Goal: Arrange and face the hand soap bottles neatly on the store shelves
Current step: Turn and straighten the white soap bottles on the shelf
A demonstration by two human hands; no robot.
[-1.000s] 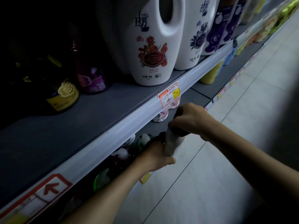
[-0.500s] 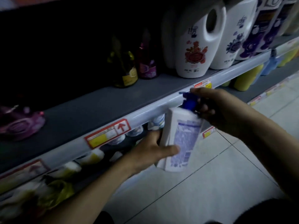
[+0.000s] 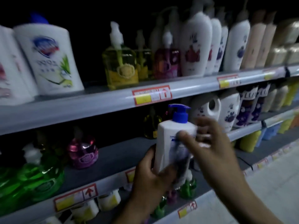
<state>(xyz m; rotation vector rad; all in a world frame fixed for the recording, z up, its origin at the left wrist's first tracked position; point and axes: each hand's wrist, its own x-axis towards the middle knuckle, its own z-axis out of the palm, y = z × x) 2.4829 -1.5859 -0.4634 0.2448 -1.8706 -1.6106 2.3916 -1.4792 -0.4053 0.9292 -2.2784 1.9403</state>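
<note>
left hand clamped the white plastic blue-pump bottle low, centre frame; right hand pinched its shoulder. advice: turn label outward before shelving.

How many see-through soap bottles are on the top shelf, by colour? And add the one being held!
Yellow bottles: 2
Pink-purple bottle: 1
White bottle with blue pump, held: 1
Total: 4
</note>
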